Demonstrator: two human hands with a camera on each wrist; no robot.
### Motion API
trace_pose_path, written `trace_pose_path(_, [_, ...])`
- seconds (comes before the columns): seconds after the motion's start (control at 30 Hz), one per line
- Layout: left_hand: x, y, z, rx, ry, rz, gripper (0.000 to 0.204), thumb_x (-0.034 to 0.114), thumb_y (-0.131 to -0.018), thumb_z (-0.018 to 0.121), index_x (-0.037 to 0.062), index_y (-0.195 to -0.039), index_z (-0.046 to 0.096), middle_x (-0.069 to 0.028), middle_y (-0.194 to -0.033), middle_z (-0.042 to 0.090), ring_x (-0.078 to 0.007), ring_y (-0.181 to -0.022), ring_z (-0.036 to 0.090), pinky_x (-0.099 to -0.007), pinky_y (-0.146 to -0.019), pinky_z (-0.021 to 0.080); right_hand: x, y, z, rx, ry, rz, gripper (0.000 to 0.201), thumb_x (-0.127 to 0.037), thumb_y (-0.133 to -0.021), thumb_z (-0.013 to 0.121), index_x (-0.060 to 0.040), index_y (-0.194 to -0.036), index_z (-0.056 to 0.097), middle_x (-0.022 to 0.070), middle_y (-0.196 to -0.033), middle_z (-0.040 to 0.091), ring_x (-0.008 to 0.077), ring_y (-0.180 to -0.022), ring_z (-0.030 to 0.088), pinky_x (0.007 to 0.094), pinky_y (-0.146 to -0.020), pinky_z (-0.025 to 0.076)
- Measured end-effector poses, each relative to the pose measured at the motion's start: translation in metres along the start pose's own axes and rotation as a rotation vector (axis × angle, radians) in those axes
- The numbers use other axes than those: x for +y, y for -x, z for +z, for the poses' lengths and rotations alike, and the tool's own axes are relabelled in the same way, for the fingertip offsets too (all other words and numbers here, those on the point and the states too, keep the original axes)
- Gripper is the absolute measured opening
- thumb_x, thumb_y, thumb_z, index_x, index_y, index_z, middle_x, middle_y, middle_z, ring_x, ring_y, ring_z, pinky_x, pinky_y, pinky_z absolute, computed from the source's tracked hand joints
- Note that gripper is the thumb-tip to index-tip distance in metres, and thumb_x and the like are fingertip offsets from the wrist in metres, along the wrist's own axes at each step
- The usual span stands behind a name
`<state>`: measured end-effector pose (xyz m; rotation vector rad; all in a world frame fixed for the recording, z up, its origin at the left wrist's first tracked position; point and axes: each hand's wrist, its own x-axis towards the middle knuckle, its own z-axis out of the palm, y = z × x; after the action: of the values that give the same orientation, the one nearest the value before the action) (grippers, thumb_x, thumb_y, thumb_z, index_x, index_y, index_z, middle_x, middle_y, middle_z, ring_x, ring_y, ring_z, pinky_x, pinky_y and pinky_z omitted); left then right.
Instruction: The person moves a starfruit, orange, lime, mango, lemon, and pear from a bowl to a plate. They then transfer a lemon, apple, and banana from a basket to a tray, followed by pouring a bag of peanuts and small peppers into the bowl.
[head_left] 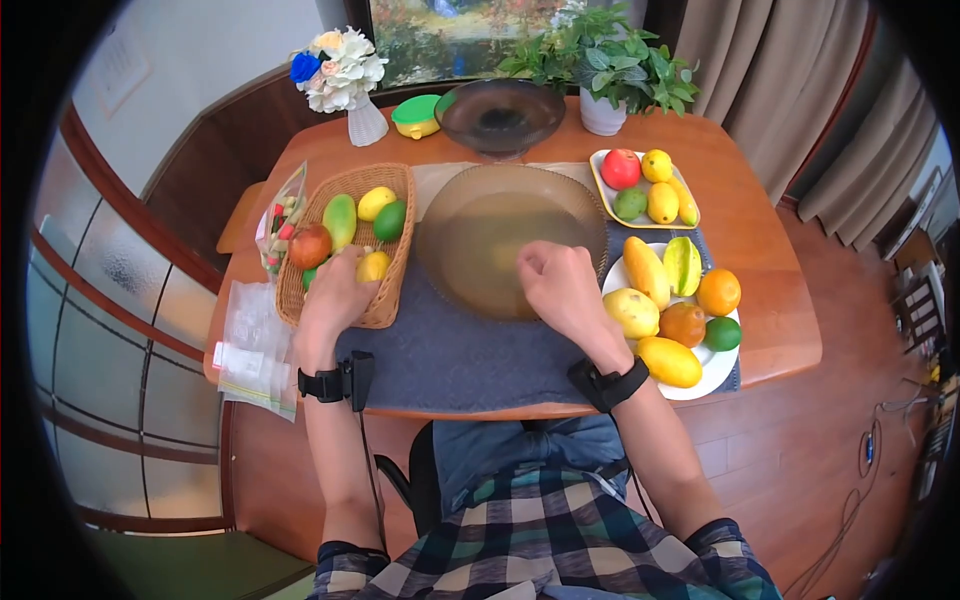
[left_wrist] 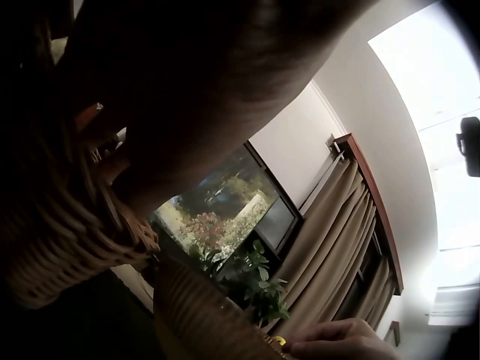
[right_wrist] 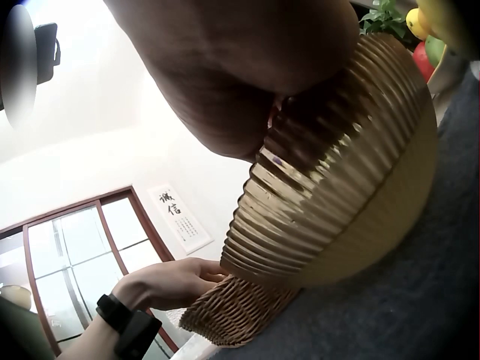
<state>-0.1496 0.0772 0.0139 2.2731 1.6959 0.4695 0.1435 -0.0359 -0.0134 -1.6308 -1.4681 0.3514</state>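
My left hand [head_left: 340, 292] reaches into the wicker basket [head_left: 400, 285] on the left. Its fingers and thumb close around a yellow lemon [head_left: 374, 266], which is partly covered. About it in the basket lie a red-brown round fruit [head_left: 310, 246], a green mango [head_left: 340, 220], another lemon [head_left: 377, 203] and a green lime [head_left: 389, 221]. Over the near right side of the large amber glass bowl [head_left: 470, 290], my right hand [head_left: 562, 290] hangs with bent fingers. Its palm side is hidden, so I cannot tell whether it holds anything. The ribbed bowl wall [right_wrist: 330, 195] is right beside that hand.
To the right, a white plate [head_left: 712, 385] and a smaller tray [head_left: 608, 205] bear several fruits. A dark glass bowl [head_left: 500, 112], a green-lidded container [head_left: 416, 115], a flower vase [head_left: 367, 124] and a potted plant [head_left: 604, 112] stand behind. Plastic bags [head_left: 255, 335] lie left.
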Motion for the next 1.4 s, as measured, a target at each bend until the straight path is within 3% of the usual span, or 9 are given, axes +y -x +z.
trace_pose_path(0.2, [-0.003,0.001,-0.003,-0.014,0.105,0.013,0.044,0.015,-0.088,0.077,-0.0020,-0.129,0.073,-0.0289,-0.120,0.076,-0.0436,-0.118,0.072,-0.0480,-0.104,0.054,-0.003,0.001,0.001,0.001,-0.016,0.023,0.019,-0.012,-0.093,0.066,-0.0003,-0.098,0.080,0.0261,-0.086,0.076,0.0464,-0.083,0.075,0.0532,-0.082,0.061])
trace_pose_path(0.5, [0.003,0.024,-0.033,0.261,0.075,-0.049,0.040,0.016,-0.093,0.078,-0.0068,-0.124,0.071,-0.0282,-0.115,0.076,-0.0455,-0.106,0.073,-0.0486,-0.096,0.055,-0.001,-0.001,0.000,-0.054,-0.021,0.053,0.019,-0.010,-0.091,0.064,-0.0011,-0.096,0.080,0.0277,-0.085,0.075,0.0486,-0.084,0.074,0.0545,-0.083,0.060])
trace_pose_path(0.67, [0.066,0.046,-0.052,0.316,0.280,-0.014,0.034,0.010,-0.094,0.077,-0.0055,-0.123,0.070,-0.0255,-0.122,0.073,-0.0409,-0.112,0.070,-0.0446,-0.098,0.054,0.000,-0.003,0.003,-0.032,0.016,0.039,0.018,-0.009,-0.090,0.064,-0.0004,-0.094,0.079,0.0293,-0.086,0.075,0.0495,-0.086,0.074,0.0552,-0.084,0.060])
trace_pose_path(0.73, [0.073,0.037,-0.030,0.332,0.219,0.354,0.038,0.010,-0.094,0.078,-0.0013,-0.129,0.069,-0.0137,-0.115,0.073,-0.0240,-0.094,0.070,-0.0373,-0.085,0.056,-0.002,-0.005,0.002,-0.029,0.058,0.036,0.019,-0.008,-0.089,0.064,0.0007,-0.095,0.079,0.0304,-0.088,0.075,0.0500,-0.087,0.074,0.0554,-0.085,0.060])
trace_pose_path(0.77, [0.085,0.034,-0.015,0.257,0.251,0.389,0.036,0.010,-0.093,0.078,-0.0021,-0.126,0.069,-0.0127,-0.117,0.072,-0.0233,-0.100,0.070,-0.0363,-0.091,0.056,-0.003,-0.007,0.000,-0.070,0.164,0.043,0.021,-0.007,-0.088,0.065,0.0013,-0.104,0.077,0.0304,-0.097,0.075,0.0492,-0.091,0.074,0.0557,-0.087,0.060])
trace_pose_path(0.9, [0.114,0.020,0.046,0.080,0.300,0.552,0.036,0.009,-0.090,0.078,-0.0065,-0.121,0.068,-0.0238,-0.121,0.070,-0.0443,-0.114,0.069,-0.0460,-0.100,0.054,-0.007,-0.015,-0.004,-0.126,0.402,-0.017,0.049,-0.005,-0.084,0.074,0.0001,-0.131,0.063,0.0280,-0.123,0.069,0.0464,-0.106,0.074,0.0573,-0.092,0.060])
trace_pose_path(0.93, [0.120,0.018,0.055,0.050,0.310,0.540,0.036,0.008,-0.090,0.078,-0.0066,-0.121,0.068,-0.0242,-0.122,0.070,-0.0449,-0.116,0.068,-0.0467,-0.101,0.054,-0.010,-0.018,-0.005,-0.200,0.401,0.017,0.058,-0.008,-0.085,0.079,-0.0039,-0.138,0.056,0.0236,-0.129,0.064,0.0441,-0.114,0.073,0.0568,-0.094,0.060])
trace_pose_path(1.07, [0.126,0.010,0.069,-0.065,0.325,0.529,0.037,0.005,-0.090,0.077,-0.0066,-0.124,0.067,-0.0257,-0.124,0.070,-0.0469,-0.120,0.066,-0.0481,-0.103,0.052,0.005,-0.019,0.003,-0.318,0.366,0.014,0.049,-0.014,-0.091,0.077,-0.0039,-0.135,0.058,0.0221,-0.129,0.067,0.0420,-0.121,0.070,0.0533,-0.098,0.059])
trace_pose_path(1.4, [0.114,0.010,0.085,-0.090,0.279,0.553,0.041,-0.002,-0.088,0.071,-0.0051,-0.128,0.065,-0.0243,-0.130,0.067,-0.0473,-0.126,0.060,-0.0494,-0.108,0.049,0.006,-0.017,0.008,-0.456,0.441,0.056,0.043,-0.016,-0.092,0.075,0.0016,-0.129,0.061,0.0288,-0.124,0.070,0.0425,-0.113,0.075,0.0493,-0.096,0.061])
